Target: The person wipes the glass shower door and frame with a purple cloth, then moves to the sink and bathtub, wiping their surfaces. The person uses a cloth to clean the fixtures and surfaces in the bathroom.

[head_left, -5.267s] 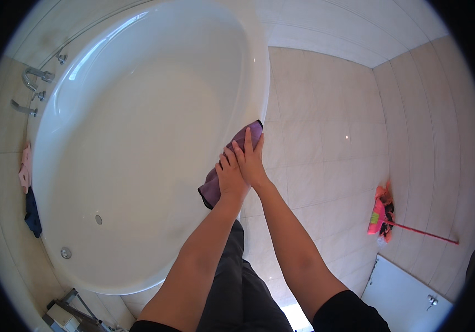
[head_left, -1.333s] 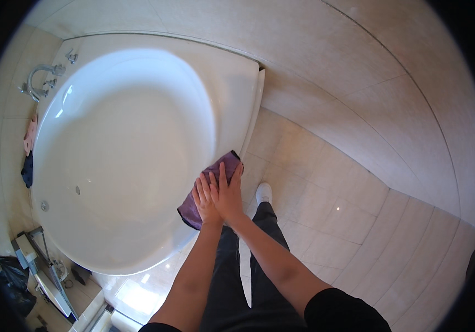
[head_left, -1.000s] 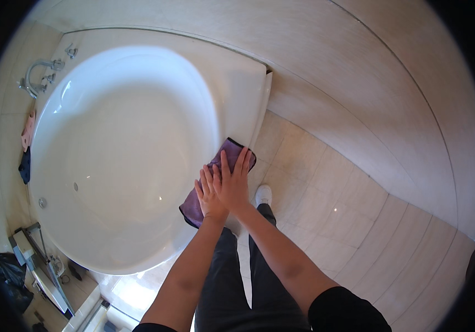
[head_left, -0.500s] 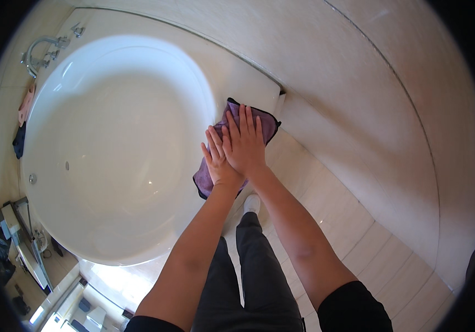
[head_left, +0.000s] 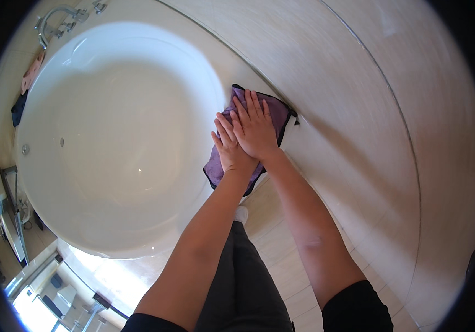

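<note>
A purple cloth point(head_left: 279, 112) with a black edge lies spread on the pale ledge point(head_left: 227, 62) beside the white round bathtub point(head_left: 110, 133). Both hands press flat on the cloth, side by side and touching. My right hand point(head_left: 257, 131) lies on its middle, fingers stretched out and pointing away from me. Just left of it, my left hand point(head_left: 230, 148) also rests flat, nearer the tub's rim, its inner side partly under the right hand. The cloth's far right corner reaches the foot of the wall.
A beige wall point(head_left: 359, 110) rises on the right. A chrome faucet point(head_left: 55, 22) stands at the far left, with pink and dark cloths point(head_left: 26, 88) below it. A silver-framed object point(head_left: 8, 210) is at the left. My white shoe point(head_left: 241, 214) is on the tiled floor.
Both hands and the cloth have slid right and slightly away along the ledge, bringing the cloth's corner to the wall. The view has shifted, and my foot appears further left.
</note>
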The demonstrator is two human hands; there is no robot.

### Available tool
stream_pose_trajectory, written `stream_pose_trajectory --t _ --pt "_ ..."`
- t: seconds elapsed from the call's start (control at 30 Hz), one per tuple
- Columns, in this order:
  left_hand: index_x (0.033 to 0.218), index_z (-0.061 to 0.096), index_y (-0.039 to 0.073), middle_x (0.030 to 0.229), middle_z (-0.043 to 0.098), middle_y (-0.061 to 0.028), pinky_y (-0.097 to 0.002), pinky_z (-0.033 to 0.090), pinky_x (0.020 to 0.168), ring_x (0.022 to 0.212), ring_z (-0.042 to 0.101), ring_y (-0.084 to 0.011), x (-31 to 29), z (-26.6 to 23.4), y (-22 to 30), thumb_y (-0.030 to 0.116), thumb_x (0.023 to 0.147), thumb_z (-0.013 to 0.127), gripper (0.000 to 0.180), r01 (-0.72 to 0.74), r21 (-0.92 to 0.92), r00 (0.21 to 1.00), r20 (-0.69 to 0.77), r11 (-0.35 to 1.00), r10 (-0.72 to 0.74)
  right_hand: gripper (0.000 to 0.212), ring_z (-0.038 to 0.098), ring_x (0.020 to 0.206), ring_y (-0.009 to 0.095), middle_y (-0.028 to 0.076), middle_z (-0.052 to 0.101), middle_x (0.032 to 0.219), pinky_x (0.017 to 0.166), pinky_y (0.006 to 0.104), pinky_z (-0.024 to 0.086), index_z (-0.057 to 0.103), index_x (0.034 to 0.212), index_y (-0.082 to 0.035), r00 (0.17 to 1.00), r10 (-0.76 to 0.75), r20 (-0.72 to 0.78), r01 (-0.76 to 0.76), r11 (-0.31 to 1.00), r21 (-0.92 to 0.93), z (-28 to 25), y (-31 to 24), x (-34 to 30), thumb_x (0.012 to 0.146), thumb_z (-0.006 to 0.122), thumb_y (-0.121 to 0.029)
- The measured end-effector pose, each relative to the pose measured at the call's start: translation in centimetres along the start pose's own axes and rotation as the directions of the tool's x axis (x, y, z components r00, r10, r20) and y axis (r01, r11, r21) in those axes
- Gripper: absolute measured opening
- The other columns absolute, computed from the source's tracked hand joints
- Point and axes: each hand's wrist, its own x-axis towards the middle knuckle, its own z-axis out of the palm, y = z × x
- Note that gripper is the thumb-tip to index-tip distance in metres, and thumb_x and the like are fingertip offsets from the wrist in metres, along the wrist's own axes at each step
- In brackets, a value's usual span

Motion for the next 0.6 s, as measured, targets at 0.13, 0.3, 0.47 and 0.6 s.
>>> stream_pose_trajectory --t 0.13,0.3,0.47,0.6 --pt "0.158 0.006 0.002 0.162 -0.001 -0.0275 -0.0500 0.021 0.119 0.151 0.011 -0.0398 0.1 0.8 0.6 0.054 0.088 0.058 0.101 0.052 -0.017 0.998 -0.018 0.999 -0.052 0.055 0.021 0.151 0.031 0.019 0.028 0.160 0.121 0.0496 0.016 0.042 0.149 -0.008 0.994 -0.062 0.091 0.062 0.998 0.005 -0.1 0.6 0.3 0.101 0.040 -0.034" --pt "0.158 0.010 0.004 0.162 0.003 -0.0266 -0.0500 0.025 0.117 0.150 0.014 -0.0393 0.0 1.3 2.5 0.050 0.090 0.058 0.095 0.136 -0.123 0.986 -0.075 0.983 -0.146 0.054 0.021 0.150 0.032 0.018 0.027 0.160 0.121 0.0495 0.016 0.040 0.150 -0.010 0.975 -0.157 0.158 0.153 0.987 0.040 -1.6 1.7 1.0 0.102 0.038 -0.034" --pt "0.158 0.014 0.008 0.164 0.007 -0.0182 -0.0461 0.021 0.120 0.151 0.012 -0.0375 0.0 1.2 3.9 0.047 0.092 0.057 0.089 0.207 -0.252 0.978 0.036 0.945 -0.205 0.052 0.021 0.151 0.029 0.015 0.028 0.161 0.122 0.0467 0.016 0.042 0.149 -0.014 0.950 -0.183 0.252 0.153 0.979 0.134 -2.5 1.8 1.9 0.101 0.040 -0.034" --pt "0.158 0.013 0.007 0.165 0.009 -0.0162 -0.0462 0.016 0.122 0.151 0.012 -0.0371 0.4 2.8 4.9 0.046 0.093 0.057 0.088 0.143 -0.352 0.986 -0.029 0.925 -0.163 0.050 0.017 0.152 0.029 0.013 0.022 0.163 0.122 0.0466 0.014 0.046 0.147 -0.014 0.924 -0.253 0.286 0.209 0.962 0.174 -1.9 2.5 2.3 0.099 0.045 -0.028"
